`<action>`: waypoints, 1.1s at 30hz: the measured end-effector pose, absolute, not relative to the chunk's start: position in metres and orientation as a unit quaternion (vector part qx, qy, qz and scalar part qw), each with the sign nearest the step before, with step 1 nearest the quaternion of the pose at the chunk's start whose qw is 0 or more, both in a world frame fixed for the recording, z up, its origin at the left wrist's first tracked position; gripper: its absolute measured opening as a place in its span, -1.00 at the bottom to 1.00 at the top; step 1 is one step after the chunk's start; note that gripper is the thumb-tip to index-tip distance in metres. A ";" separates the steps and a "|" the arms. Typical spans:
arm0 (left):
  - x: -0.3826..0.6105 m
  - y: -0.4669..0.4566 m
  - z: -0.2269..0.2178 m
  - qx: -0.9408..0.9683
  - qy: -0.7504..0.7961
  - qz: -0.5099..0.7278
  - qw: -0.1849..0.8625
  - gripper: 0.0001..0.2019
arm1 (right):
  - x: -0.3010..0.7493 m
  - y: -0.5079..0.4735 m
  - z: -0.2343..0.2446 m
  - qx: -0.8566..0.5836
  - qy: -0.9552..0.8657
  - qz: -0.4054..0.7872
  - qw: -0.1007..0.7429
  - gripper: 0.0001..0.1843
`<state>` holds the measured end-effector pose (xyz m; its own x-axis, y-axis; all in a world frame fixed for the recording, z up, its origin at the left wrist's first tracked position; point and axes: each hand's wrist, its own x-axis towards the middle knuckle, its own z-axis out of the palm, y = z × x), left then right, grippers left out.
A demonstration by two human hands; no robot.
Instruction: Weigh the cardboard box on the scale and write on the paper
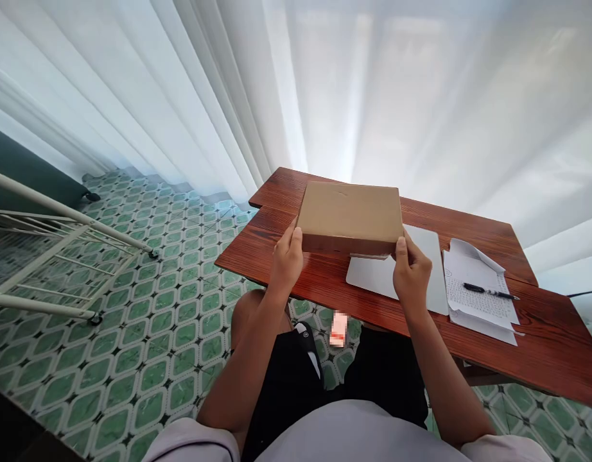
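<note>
A flat brown cardboard box (351,212), closed, is held level above the wooden table (257,237). My left hand (288,255) grips its near left corner, thumb on the front side. At the near right corner my right hand (411,266) holds it the same way, fingers mostly hidden behind the edge. Partly covered by the box and my right hand, a silver-grey flat panel, like a laptop lid (373,276), lies on the table.
Right of the panel lie handwritten sheets of paper (474,289) with a black pen (491,291) on top. White curtains (397,96) hang behind the table. A white metal rack on casters (74,224) stands at the left on green tiled floor (180,289).
</note>
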<state>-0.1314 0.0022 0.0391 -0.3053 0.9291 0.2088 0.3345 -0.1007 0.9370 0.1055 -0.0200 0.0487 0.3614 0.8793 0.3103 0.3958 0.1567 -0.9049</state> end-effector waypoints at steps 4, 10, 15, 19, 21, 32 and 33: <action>-0.160 0.001 0.028 0.477 0.620 0.557 0.280 -0.48 | 0.079 -0.011 0.044 -0.583 -0.530 0.262 0.558 -0.38; -0.191 -0.003 0.009 0.452 0.631 0.567 0.274 -0.47 | 0.051 -0.004 0.035 -0.565 -0.550 0.290 0.542 -0.40; -0.205 -0.008 0.007 0.437 0.646 0.564 0.273 -0.48 | 0.038 0.000 0.024 -0.563 -0.554 0.314 0.527 -0.40; -0.209 -0.012 0.009 0.434 0.663 0.547 0.270 -0.49 | 0.029 0.000 0.020 -0.566 -0.561 0.319 0.513 -0.39; -0.211 -0.013 0.009 0.436 0.667 0.540 0.271 -0.49 | 0.027 0.000 0.018 -0.569 -0.560 0.320 0.510 -0.38; -0.213 -0.013 0.003 0.427 0.685 0.528 0.264 -0.48 | 0.026 -0.001 0.008 -0.572 -0.557 0.335 0.500 -0.37; -0.212 -0.014 0.003 0.426 0.686 0.527 0.265 -0.48 | 0.026 -0.001 0.007 -0.571 -0.556 0.336 0.501 -0.37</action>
